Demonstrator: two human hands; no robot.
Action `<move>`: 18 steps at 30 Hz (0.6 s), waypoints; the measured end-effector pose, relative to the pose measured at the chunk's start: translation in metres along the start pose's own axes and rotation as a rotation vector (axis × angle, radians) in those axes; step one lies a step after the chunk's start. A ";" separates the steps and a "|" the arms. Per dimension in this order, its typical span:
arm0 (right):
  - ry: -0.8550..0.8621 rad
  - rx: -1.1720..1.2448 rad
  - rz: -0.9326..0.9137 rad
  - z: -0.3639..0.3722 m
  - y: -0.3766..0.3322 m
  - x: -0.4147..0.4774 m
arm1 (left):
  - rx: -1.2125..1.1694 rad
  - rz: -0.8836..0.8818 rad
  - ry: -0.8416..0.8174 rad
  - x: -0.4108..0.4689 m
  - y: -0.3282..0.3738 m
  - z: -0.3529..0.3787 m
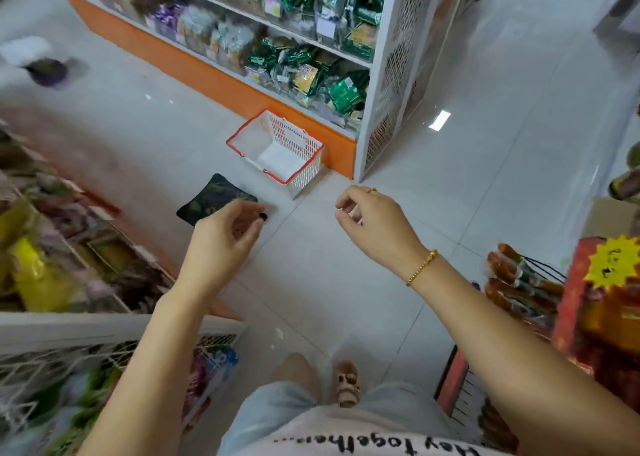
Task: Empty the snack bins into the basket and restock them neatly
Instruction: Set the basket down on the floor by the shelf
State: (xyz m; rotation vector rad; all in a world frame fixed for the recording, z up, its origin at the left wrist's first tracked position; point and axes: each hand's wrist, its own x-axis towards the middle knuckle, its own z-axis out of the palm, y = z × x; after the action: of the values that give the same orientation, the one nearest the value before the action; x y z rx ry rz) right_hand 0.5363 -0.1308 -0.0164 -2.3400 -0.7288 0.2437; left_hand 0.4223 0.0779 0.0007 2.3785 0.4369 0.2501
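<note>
The red-rimmed white plastic basket (298, 137) looks light and stiff, best gripped at its rim. The left hand (225, 235) and right hand (375, 225) are loosely curled, holding nothing.

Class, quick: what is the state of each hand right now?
Left hand: open, loosely curled, holding nothing.
Right hand: open, loosely curled, holding nothing.

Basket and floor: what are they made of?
The basket looks like moulded plastic: thin white walls cut with rows of slots, and a smooth red rim. The floor looks like glazed tile, probably ceramic: thin joint lines cross it, and it mirrors a bright light.
</note>
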 end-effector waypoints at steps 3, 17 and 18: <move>-0.010 0.005 0.010 -0.002 0.008 0.036 | 0.000 -0.031 0.005 0.030 -0.009 0.001; 0.047 0.006 0.117 0.016 0.024 0.254 | -0.039 -0.012 -0.077 0.270 -0.077 -0.016; 0.058 0.011 0.116 0.018 0.024 0.271 | -0.038 -0.011 -0.091 0.288 -0.082 -0.017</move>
State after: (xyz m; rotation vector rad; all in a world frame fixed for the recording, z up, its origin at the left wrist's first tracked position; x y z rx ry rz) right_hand 0.7647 0.0163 -0.0405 -2.3722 -0.5631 0.2295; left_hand 0.6638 0.2540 -0.0241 2.3390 0.3992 0.1434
